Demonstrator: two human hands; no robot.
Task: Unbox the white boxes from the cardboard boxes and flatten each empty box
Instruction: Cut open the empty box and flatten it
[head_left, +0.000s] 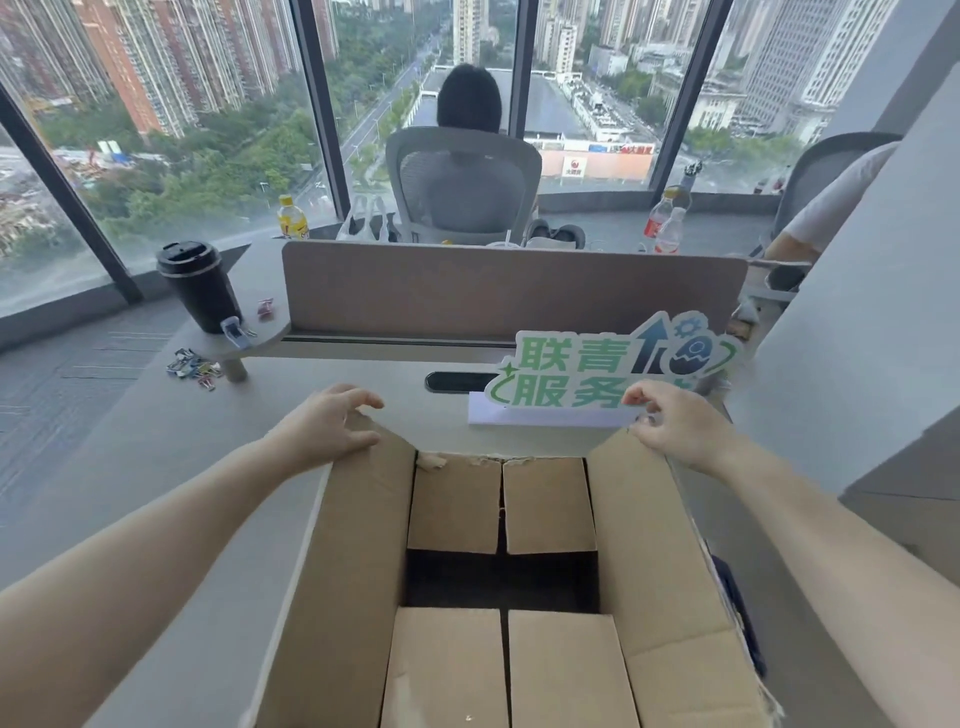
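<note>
An open brown cardboard box (654, 545) stands on the grey desk right in front of me. Its inside is bare, with bottom flaps partly apart over a dark gap (501, 579). No white box shows inside it. My left hand (332, 421) rests on the far left corner of the box, thumb over the top edge of the left wall. My right hand (670, 415) is at the far right corner, fingers curled and pinching the top edge of the right wall.
A white-and-green sign (597, 374) stands just behind the box. A black cup (200, 286) and loose binder clips (195, 362) sit at the left. A brown desk divider (514, 291) crosses the back, with a person in a grey chair (462, 182) beyond.
</note>
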